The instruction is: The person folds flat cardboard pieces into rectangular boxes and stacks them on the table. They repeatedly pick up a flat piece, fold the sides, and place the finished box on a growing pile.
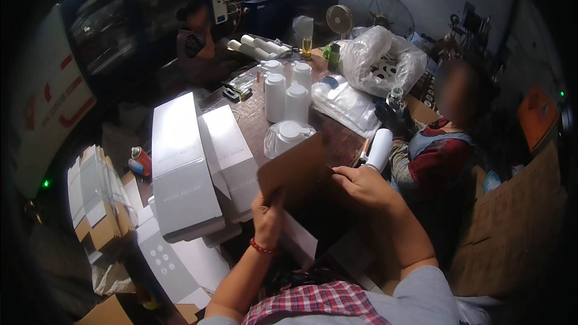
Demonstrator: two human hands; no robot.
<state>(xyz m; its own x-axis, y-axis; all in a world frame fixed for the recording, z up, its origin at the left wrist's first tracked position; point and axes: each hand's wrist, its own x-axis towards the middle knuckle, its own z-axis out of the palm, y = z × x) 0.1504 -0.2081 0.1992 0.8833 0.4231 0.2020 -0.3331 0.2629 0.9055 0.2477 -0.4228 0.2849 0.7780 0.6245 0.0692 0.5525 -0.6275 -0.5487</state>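
Observation:
Before me I hold a cardboard box (292, 165), its brown inner side facing up and a white flap (299, 238) hanging below. My left hand (268, 219), with a red bead bracelet at the wrist, is closed on its near left edge. My right hand (361, 185) pinches the box's right side with its fingertips; the dark inside hides part of the grip. Just beyond the box stands a white jug (291, 132) in a clear plastic bag. Left of it lie grey and white box blanks (183, 168), partly overlapping.
Several white jugs (275, 97) stand on the dark table (340, 132). Plastic bags (346, 105) and a bag of parts (382, 60) lie behind. One person (430, 144) works at the right, another (195, 48) at the far left. Stacked cartons (99, 198) and a spray can (139, 160) are at left.

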